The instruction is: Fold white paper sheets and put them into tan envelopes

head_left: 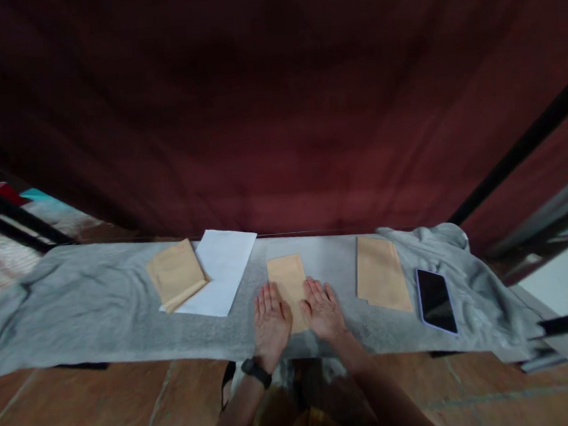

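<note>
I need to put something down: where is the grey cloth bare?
Widest: the grey cloth left of the leftmost brown paper. Narrower: between the right hand and the rightmost brown paper. Crowded: around the middle brown paper, left hand against it.

Envelope (294, 275), one: tan paper, rectangular, flat, long side running away from the person; on grey cloth (124, 322), between the left hand (272, 316) and right hand (324, 308), edges partly covered. Narrow band at far end, seemingly a flap.
</note>
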`<state>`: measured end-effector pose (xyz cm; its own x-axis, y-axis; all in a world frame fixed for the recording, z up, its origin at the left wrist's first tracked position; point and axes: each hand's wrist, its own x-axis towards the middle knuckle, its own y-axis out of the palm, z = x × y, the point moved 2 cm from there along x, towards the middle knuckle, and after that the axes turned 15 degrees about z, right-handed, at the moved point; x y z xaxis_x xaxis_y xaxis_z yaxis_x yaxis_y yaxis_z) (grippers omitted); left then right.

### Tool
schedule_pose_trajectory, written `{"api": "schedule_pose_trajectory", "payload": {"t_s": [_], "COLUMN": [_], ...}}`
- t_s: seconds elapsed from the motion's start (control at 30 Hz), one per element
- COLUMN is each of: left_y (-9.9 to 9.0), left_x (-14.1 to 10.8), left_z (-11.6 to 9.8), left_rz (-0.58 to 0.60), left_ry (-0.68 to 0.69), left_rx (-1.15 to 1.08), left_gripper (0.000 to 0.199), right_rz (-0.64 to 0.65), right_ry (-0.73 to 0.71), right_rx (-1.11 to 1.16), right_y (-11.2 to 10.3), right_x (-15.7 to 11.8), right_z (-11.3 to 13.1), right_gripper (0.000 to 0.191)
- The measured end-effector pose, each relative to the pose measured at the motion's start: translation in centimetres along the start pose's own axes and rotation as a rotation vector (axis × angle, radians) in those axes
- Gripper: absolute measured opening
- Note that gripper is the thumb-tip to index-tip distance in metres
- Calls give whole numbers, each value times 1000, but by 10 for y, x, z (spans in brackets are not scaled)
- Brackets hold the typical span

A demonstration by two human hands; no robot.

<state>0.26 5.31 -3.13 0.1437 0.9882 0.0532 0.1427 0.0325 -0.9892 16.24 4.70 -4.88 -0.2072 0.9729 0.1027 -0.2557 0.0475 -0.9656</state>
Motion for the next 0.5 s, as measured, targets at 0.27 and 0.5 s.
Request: {"api": "schedule_pose_trajectory", "payload": {"t_s": [0.27,0.5], "left_y": [10,13], "left_x": [48,51], "left_z": [-16,-8], "left_rz": [162,152], "left_ry": [100,123], "left_rx": [9,30], "left_gripper": [58,58], "right_rz": [-88,15], "right_ry": [-40,22], "right_rx": [5,49], "right_y": [8,1], "right_x": [-2,34], "right_z": [-1,4], "right_gripper": [48,51]}}
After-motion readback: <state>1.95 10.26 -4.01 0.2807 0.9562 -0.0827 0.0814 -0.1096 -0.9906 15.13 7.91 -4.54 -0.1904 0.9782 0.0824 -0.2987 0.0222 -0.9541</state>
